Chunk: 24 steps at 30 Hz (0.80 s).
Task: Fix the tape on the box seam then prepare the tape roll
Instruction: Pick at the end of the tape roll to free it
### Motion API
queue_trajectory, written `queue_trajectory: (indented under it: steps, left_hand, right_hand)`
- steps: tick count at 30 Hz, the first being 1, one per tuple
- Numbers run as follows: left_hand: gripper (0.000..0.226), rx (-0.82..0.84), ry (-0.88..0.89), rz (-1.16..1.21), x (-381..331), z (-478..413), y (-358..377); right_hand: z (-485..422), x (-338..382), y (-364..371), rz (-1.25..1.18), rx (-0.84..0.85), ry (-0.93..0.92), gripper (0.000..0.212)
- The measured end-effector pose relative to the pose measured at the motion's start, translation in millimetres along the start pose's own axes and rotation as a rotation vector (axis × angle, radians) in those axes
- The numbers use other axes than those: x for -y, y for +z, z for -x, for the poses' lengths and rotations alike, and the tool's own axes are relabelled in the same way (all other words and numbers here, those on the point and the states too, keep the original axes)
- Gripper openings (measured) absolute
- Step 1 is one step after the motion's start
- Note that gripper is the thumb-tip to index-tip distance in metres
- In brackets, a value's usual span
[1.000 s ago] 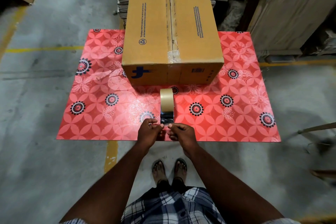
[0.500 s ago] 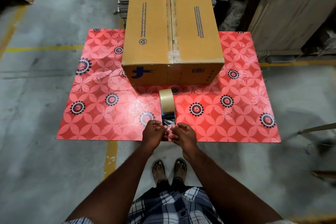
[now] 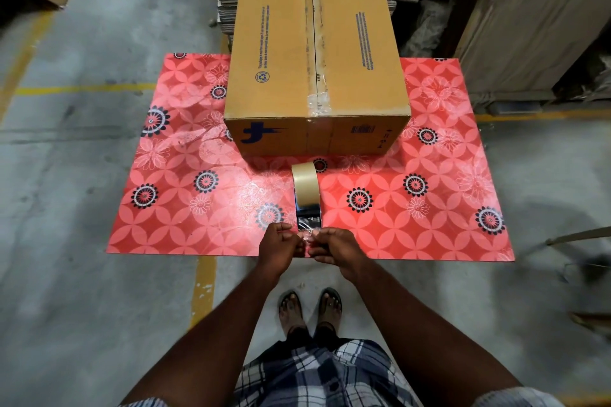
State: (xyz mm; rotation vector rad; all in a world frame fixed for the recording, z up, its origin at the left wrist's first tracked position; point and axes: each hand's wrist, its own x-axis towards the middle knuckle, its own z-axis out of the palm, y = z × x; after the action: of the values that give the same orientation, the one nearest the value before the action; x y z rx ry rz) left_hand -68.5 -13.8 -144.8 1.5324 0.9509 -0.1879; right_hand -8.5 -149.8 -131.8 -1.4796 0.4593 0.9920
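Both hands (image 3: 309, 246), apparently on tape end (image 3: 308, 229)

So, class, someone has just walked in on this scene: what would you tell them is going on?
A person stands at a red flowered mat on the floor. Both hands, left hand and right hand, pinch the loose end of a tape roll that hangs in front of them, its strip pulled toward the body. A closed cardboard box sits on the mat, tape already along its top seam, crinkled near the front edge.
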Motion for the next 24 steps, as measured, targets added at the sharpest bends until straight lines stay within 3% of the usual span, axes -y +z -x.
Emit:
queue_trajectory:
  steps: [7,12,18,24]
  left_hand:
    - [0.025,0.143,-0.06,0.111,-3,-1,7]
    - [0.044,0.084,-0.054,0.032,9,-14,7]
    - [0.009,0.084,-0.046,0.04,1,-9,4]
    - [0.019,0.129,-0.181,0.166,-8,-5,10]
  right_hand:
    - [-2,3,-1,0.046,0.032,-0.006,0.021]
    - [-5,0,2,0.134,0.012,-0.048,0.016]
    - [-2,8,-9,0.157,0.091,-0.041,0.014]
    - [-9,13,-14,0.135,0.109,0.012,0.019]
